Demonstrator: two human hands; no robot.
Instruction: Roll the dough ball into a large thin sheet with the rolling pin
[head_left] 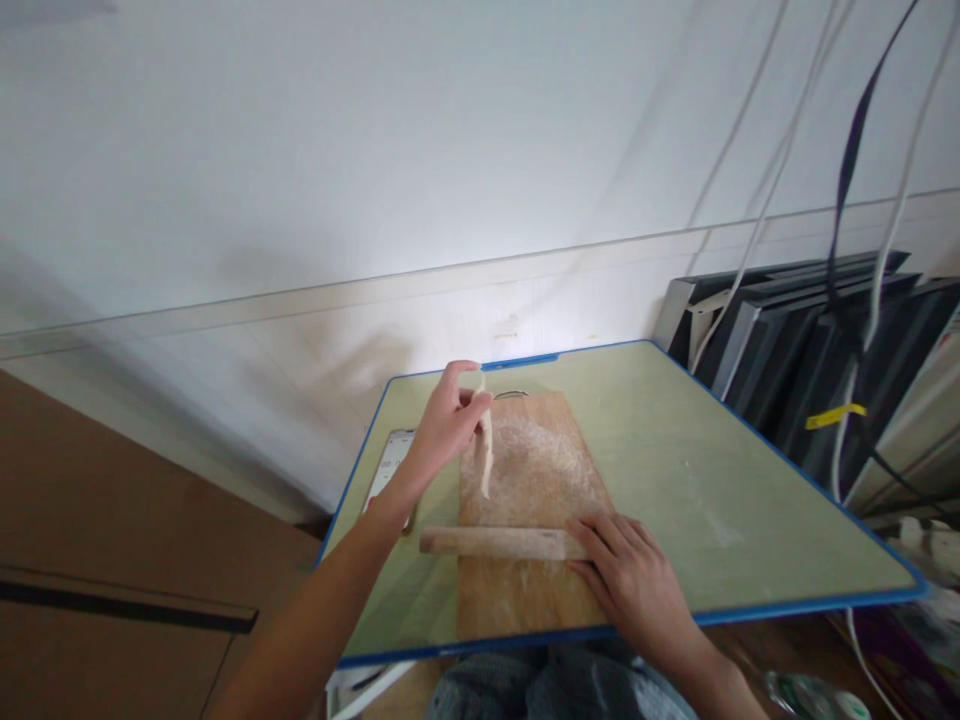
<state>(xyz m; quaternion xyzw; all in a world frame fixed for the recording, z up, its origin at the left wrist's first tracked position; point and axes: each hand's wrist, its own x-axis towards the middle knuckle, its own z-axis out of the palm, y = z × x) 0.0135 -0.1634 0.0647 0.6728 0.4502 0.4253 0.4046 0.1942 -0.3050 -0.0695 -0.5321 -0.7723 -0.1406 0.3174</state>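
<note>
My left hand [452, 415] is raised above the far left part of a wooden cutting board [495, 600]. Pinched between its thumb and fingers, a thin pale sheet of dough [486, 455] hangs down, seen nearly edge-on. A wooden rolling pin [495, 542] lies crosswise over the near half of the board, its left end sticking out past the board's edge. My right hand [634, 570] is closed around the pin's right end, covering that end. White flour [525, 445] dusts the far half of the board.
The board rests on a pale green table [697, 460] with a blue rim. A phone [390, 465] lies left of the board, partly behind my left forearm. A wall borders the far side. Dark flat panels [810, 340] and hanging cables [847, 180] are at the right.
</note>
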